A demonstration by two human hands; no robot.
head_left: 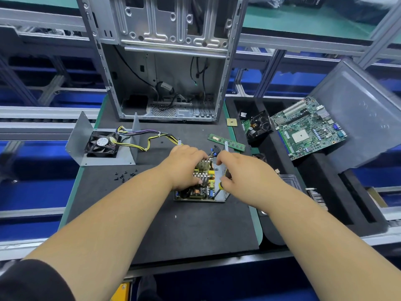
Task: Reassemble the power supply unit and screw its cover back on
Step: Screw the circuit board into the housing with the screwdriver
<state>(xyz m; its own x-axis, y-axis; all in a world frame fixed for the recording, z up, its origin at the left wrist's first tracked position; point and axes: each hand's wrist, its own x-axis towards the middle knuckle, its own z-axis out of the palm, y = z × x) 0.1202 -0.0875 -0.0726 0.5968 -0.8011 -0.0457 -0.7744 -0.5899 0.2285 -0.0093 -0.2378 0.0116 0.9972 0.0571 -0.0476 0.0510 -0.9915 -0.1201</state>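
The open power supply base (221, 197) lies on the black mat, and its circuit board (198, 192) with heat sinks and coils sits inside. My left hand (184, 168) grips the board from above, thumb and fingers curled round the heat sinks. My right hand (238, 170) pinches a small screwdriver (220, 186) with a yellow and black handle, tip down at the board's right edge. The power supply cover (86, 137), a bent metal sheet with a black fan (102, 144), stands at the left, joined to the board by yellow and purple cables (152, 139). Several black screws (124, 175) lie loose near the cover.
An empty computer case (169, 83) stands behind the mat. A RAM stick (225, 142) and a CPU (231, 122) lie at the mat's right side. The black tray (325, 192) to the right holds a hard drive (259, 127), a motherboard (308, 129) and a clear lid (358, 109).
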